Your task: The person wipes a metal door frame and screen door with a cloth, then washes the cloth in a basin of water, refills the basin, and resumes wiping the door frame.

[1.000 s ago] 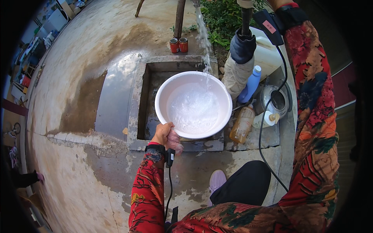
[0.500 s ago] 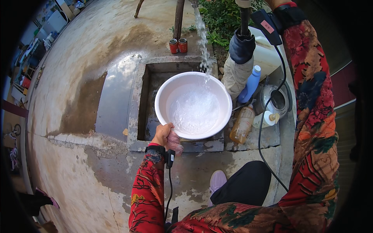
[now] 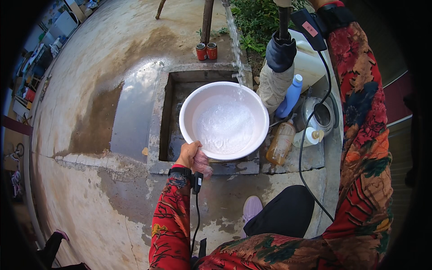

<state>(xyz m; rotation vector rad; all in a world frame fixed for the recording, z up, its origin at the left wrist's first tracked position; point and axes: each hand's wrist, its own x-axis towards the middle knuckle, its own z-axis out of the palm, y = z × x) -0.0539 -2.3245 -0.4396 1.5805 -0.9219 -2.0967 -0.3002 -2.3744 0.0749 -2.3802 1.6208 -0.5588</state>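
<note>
A white plastic basin (image 3: 189, 135) is held over a square concrete sink (image 3: 155, 130) set low in the ground. Water (image 3: 235, 40) falls from above the top edge into the basin, where clear water ripples with some bubbles. My left hand (image 3: 188, 155) grips the basin's near-left rim, with a wet pinkish cloth (image 3: 201, 163) bunched under the fingers. Only the base of my right hand (image 3: 320, 2) shows at the top right, beside a wrapped standpipe (image 3: 275, 76); its fingers are cut off by the frame edge.
Right of the sink stand a blue bottle (image 3: 290, 96), an amber bottle (image 3: 281, 143), a white pump bottle (image 3: 307, 137), a metal pot (image 3: 317, 112) and a white jug (image 3: 310, 67). Two red cans (image 3: 206, 51) sit behind it. A cable (image 3: 302, 162) hangs from my right wrist.
The falling stream has thinned, and the foam in the basin has lessened. Another person's dark-clad leg at the lower left has shifted. Both my hands have barely moved.
</note>
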